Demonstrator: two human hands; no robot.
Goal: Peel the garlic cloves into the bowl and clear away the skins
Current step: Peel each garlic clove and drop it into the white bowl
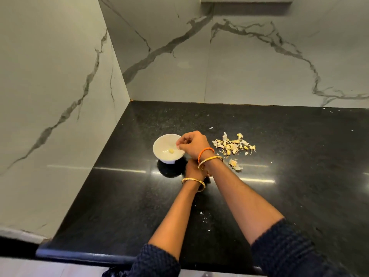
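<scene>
1. Two forearms in dark knitted sleeves (289,248) are reaching from the near edge across the black desk (119,206), with small white flecks (203,216) lying on it between them.
2. The left hand (194,169) is sitting just near of the bowl, mostly hidden under the right wrist; a gold bangle (192,180) is circling its wrist, and I cannot tell whether its fingers are apart or together.
3. The right hand (192,145) is hanging over the right rim of the white bowl (161,142), its fingers pinched together on a small pale scrap (178,145) that may be skin or clove. An orange thread band (205,152) and a gold bangle (209,159) are sitting on that wrist.
4. One peeled garlic clove (171,150) is lying on the bottom of the bowl, which is standing on the desk left of centre.
5. A heap of garlic skins (233,145) is lying on the desk just right of the right hand, with one larger piece (235,164) sitting nearer, apart from the heap.
6. Farther back, a few tiny scraps (211,128) are dotting the desk before the veined marble wall (249,66).
</scene>
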